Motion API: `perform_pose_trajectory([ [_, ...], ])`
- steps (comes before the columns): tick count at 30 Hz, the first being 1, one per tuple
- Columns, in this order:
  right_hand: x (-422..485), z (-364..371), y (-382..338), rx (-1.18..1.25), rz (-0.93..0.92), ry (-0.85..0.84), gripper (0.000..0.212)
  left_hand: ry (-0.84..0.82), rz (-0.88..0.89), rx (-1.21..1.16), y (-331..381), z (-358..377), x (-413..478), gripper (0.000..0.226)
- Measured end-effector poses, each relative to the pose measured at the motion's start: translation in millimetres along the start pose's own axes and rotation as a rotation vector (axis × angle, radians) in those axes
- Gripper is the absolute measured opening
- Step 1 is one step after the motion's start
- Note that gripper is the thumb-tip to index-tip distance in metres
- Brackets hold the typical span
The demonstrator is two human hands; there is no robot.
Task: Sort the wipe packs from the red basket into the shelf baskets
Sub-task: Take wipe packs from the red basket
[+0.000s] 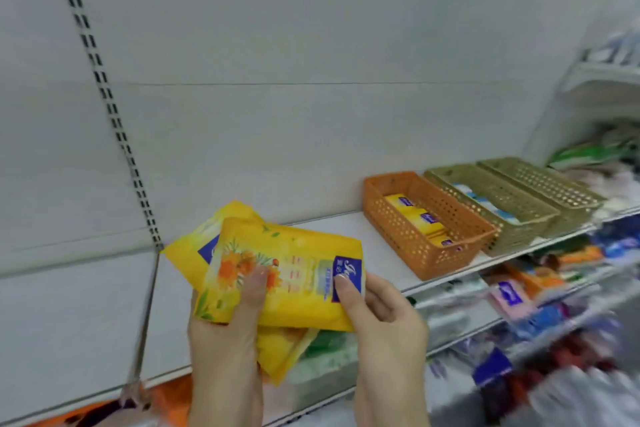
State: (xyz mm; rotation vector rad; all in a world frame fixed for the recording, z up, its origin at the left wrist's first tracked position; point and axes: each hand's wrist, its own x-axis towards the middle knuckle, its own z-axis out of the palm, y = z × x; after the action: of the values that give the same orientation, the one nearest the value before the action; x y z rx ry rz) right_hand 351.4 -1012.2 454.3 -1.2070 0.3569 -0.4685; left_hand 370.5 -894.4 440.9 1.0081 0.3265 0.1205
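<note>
Head view: yellow plastic wipe packs (294, 274) are gripped by left hand (221, 333) and right hand (384, 322); orange perforated basket (408, 239) is set rightward, nearer right hand.

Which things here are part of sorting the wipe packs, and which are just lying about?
For the job: yellow wipe packs, held by left hand and right hand; orange basket; green baskets.
Lying about: goods on lower shelves; slotted wall rail.
</note>
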Motion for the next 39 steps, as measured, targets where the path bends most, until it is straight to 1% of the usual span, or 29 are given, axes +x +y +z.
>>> perform_pose_trajectory([
  [2, 29, -22, -7, 0.016, 0.087, -0.004, 0.015, -0.059, 0.014, 0.062, -15, 20, 10, 0.054],
  [3, 44, -34, -10, 0.026, 0.130, -0.021, 0.013, -0.086, 0.008, 0.093, -23, 31, 16, 0.053],
  [4, 60, -45, -13, 0.029, 0.166, -0.043, 0.006, -0.098, 0.005, 0.120, -36, 45, 25, 0.049],
  [5, 77, -56, -16, 0.018, 0.188, -0.065, 0.012, -0.116, -0.013, 0.114, -47, 62, 32, 0.044],
  [6, 95, -67, -19, -0.004, 0.200, -0.081, 0.025, -0.149, -0.030, 0.093, -57, 79, 38, 0.042],
  [7, 113, -77, -23, -0.031, 0.204, -0.078, 0.034, -0.172, -0.043, 0.083, -68, 95, 46, 0.043],
  [8, 133, -88, -27, -0.062, 0.196, -0.055, 0.036, -0.189, -0.071, 0.069, -77, 113, 53, 0.049],
  [10, 175, -111, -37, -0.128, 0.157, -0.011, 0.022, -0.254, -0.178, 0.040, -95, 146, 68, 0.058],
  [11, 198, -125, -44, -0.165, 0.130, 0.028, 0.014, -0.276, -0.230, 0.056, -103, 159, 75, 0.057],
  [12, 222, -141, -51, -0.205, 0.099, 0.077, 0.011, -0.283, -0.265, 0.074, -110, 167, 84, 0.054],
  [14, 268, -174, -66, -0.283, 0.036, 0.154, 0.017, -0.230, -0.325, 0.099, -124, 178, 104, 0.050],
  [15, 288, -186, -74, -0.344, -0.003, 0.168, 0.018, -0.215, -0.355, 0.108, -127, 182, 112, 0.050],
  [16, 307, -196, -77, -0.418, -0.053, 0.160, 0.014, -0.212, -0.389, 0.110, -130, 186, 120, 0.051],
  [17, 324, -204, -78, -0.504, -0.105, 0.135, 0.012, -0.199, -0.413, 0.115, -133, 190, 127, 0.052],
  [20, 360, -208, -65, -0.812, -0.218, 0.051, 0.022, -0.137, -0.442, 0.135, -138, 200, 140, 0.054],
  [22, 378, -205, -49, -0.938, -0.170, -0.033, 0.022, -0.106, -0.444, 0.133, -141, 206, 147, 0.055],
  [24, 389, -204, -31, -0.965, -0.094, -0.136, 0.016, -0.077, -0.431, 0.125, -142, 215, 153, 0.056],
  [26, 395, -205, -17, -1.009, -0.062, -0.233, 0.014, -0.041, -0.401, 0.113, -144, 222, 156, 0.056],
  [30, 399, -210, 0, -1.097, 0.015, -0.356, 0.027, 0.048, -0.366, 0.029, -154, 232, 146, 0.052],
  [32, 406, -211, 1, -1.181, 0.041, -0.435, 0.036, 0.077, -0.351, 0.000, -160, 237, 141, 0.048],
  [34, 417, -208, -1, -1.303, 0.073, -0.561, 0.040, 0.098, -0.337, -0.007, -164, 241, 139, 0.048],
  [37, 425, -198, -3, -1.588, 0.096, -0.790, 0.028, 0.130, -0.341, -0.028, -169, 245, 138, 0.049],
  [38, 424, -195, -1, -1.687, 0.078, -0.853, 0.026, 0.129, -0.343, -0.029, -171, 246, 139, 0.049],
  [39, 422, -192, 2, -1.765, 0.075, -0.897, 0.029, 0.126, -0.345, -0.024, -173, 246, 140, 0.050],
])
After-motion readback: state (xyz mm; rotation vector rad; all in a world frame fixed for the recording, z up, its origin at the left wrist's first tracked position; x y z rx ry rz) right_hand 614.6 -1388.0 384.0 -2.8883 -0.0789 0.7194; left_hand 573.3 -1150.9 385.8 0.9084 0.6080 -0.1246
